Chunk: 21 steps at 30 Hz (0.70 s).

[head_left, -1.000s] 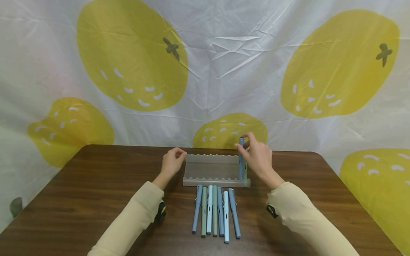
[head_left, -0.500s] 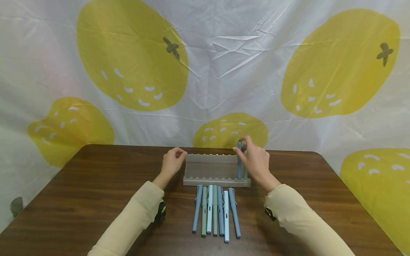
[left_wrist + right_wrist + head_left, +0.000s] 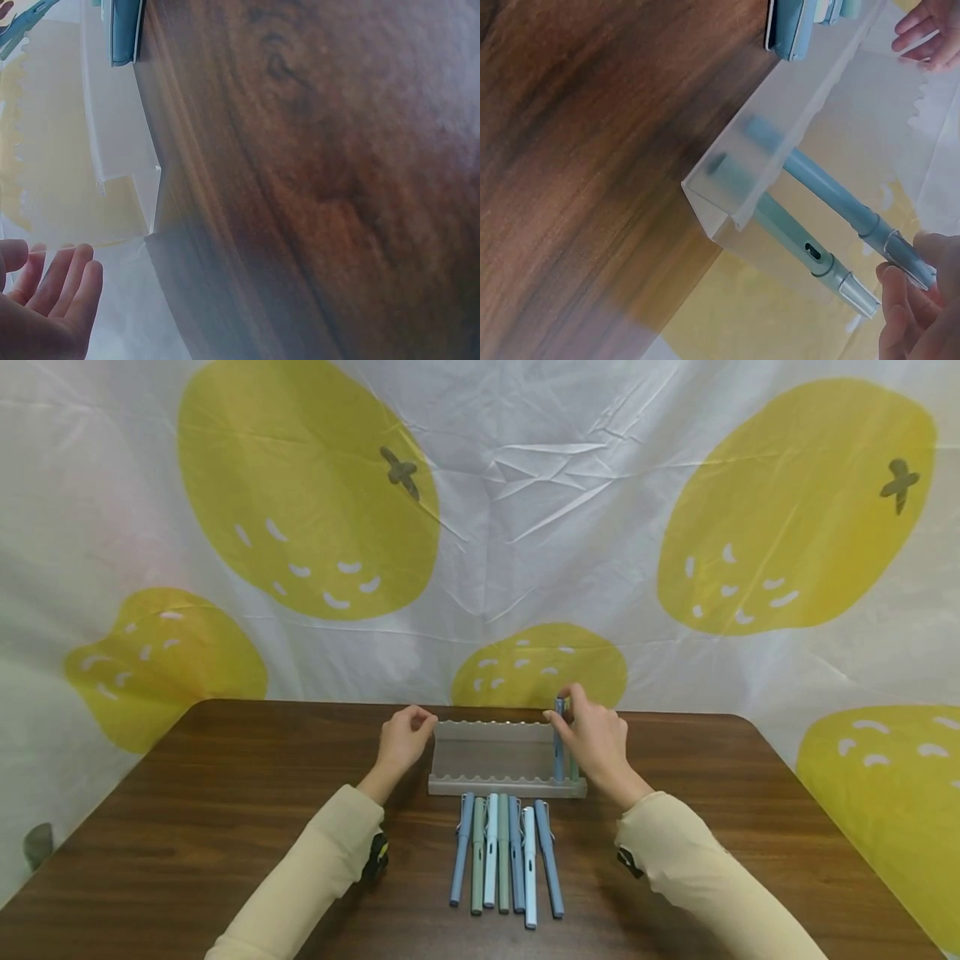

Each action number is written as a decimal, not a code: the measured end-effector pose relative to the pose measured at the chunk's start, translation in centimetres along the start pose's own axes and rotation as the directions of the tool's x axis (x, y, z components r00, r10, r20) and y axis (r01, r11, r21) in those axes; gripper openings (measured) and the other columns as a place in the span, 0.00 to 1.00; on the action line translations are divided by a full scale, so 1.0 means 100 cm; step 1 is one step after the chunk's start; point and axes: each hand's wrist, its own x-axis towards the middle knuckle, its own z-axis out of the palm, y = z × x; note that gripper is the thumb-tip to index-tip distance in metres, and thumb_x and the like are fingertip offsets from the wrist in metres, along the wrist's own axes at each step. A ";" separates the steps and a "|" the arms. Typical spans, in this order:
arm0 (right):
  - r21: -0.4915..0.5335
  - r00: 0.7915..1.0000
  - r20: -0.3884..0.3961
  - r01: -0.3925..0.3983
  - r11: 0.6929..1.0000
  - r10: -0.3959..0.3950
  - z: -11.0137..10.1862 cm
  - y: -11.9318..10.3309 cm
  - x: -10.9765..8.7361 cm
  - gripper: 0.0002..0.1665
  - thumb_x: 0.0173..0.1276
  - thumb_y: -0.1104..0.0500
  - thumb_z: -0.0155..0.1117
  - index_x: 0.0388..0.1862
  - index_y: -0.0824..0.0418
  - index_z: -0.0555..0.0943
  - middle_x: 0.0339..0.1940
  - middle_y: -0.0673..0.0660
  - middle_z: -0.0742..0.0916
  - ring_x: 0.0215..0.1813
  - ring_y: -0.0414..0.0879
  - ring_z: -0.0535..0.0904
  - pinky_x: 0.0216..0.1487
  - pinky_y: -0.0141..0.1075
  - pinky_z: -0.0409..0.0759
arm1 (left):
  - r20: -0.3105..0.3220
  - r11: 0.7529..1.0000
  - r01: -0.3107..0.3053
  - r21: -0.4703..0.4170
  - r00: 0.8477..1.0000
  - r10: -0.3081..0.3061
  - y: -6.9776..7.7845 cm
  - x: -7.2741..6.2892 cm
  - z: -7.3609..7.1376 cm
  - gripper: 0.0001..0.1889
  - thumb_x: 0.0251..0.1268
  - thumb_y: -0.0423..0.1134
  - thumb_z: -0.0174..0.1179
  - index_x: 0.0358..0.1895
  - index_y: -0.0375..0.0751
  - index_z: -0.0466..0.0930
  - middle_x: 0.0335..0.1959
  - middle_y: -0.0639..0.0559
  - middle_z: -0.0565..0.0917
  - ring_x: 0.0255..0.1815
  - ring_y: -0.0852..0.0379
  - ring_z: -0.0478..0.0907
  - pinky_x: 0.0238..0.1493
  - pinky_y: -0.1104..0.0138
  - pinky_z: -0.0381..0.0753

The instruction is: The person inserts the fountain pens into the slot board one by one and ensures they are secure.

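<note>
Right hand [image 3: 596,739] pinches the upper, clip end of a blue pen [image 3: 821,184] between thumb and fingers; pen runs down from the fingertips, lower end behind the front lip of a translucent notched rack [image 3: 510,788]. Green pen [image 3: 789,234] in the same rack, just beside the blue one, its clip end close to the right hand's fingers. Left hand [image 3: 403,739] at the rack's opposite end, thumb and forefinger pinching the edge at the far corner, other fingers extended. Seven loose pens [image 3: 503,856], blues and greens, lie on the brown table [image 3: 300,752], nearer the person than either hand, between the two sleeves [image 3: 315,852]
</note>
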 end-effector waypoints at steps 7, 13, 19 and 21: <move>0.006 0.991 0.128 -0.050 0.999 0.049 -0.006 0.003 0.004 0.19 0.57 0.52 0.60 0.47 0.55 0.73 0.24 0.50 0.83 0.18 0.46 0.73 0.14 0.38 0.64 | -0.006 1.000 -0.013 -0.003 1.000 0.013 0.001 0.000 0.000 0.09 0.59 0.37 0.56 0.33 0.33 0.79 0.29 0.43 0.81 0.33 0.48 0.77 0.38 0.57 0.73; 0.009 0.978 0.201 -0.061 0.998 0.058 -0.009 0.006 0.005 0.23 0.55 0.55 0.61 0.51 0.55 0.72 0.25 0.51 0.83 0.20 0.45 0.74 0.15 0.39 0.66 | -0.004 1.000 -0.006 0.001 1.000 0.006 0.000 0.001 0.000 0.09 0.59 0.38 0.56 0.33 0.34 0.79 0.29 0.44 0.81 0.33 0.48 0.77 0.38 0.58 0.73; -0.015 0.973 0.220 -0.063 0.998 0.065 -0.008 0.008 0.005 0.25 0.55 0.54 0.62 0.53 0.53 0.71 0.21 0.48 0.82 0.17 0.44 0.72 0.13 0.38 0.65 | -0.004 1.000 -0.006 0.001 1.000 0.006 0.000 0.000 0.000 0.09 0.59 0.38 0.56 0.33 0.33 0.79 0.29 0.44 0.81 0.33 0.48 0.77 0.38 0.57 0.72; -0.028 0.972 0.225 -0.066 0.997 0.070 -0.007 0.008 0.006 0.25 0.55 0.53 0.62 0.53 0.53 0.71 0.18 0.47 0.80 0.16 0.44 0.71 0.12 0.38 0.64 | -0.005 1.000 -0.006 -0.001 1.000 0.006 0.000 0.000 0.000 0.09 0.59 0.38 0.56 0.33 0.34 0.79 0.29 0.44 0.81 0.33 0.48 0.77 0.38 0.58 0.73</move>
